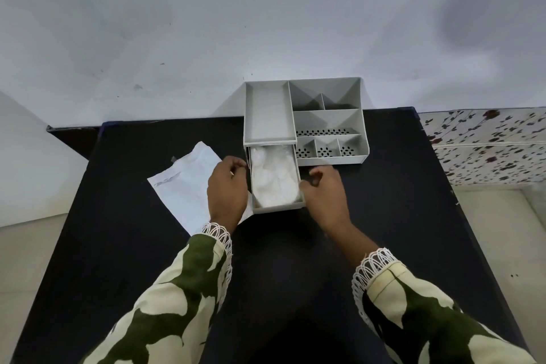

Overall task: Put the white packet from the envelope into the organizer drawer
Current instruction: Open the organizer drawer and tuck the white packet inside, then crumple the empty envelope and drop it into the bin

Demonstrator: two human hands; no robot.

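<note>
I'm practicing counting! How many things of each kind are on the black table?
Organizer: 1
Drawer: 1
White packet: 1
Envelope: 1
Hands: 2, left hand, right hand
Total: 6

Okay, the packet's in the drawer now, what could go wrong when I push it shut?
1. The packet looks puffy and fills the open drawer; it may catch under the tray above and crumple or jam.
2. Both hands, left and right, flank the drawer, so fingers could get pinched.
3. The organizer sits at the table's far edge by the wall; a hard push may shift it.
</note>
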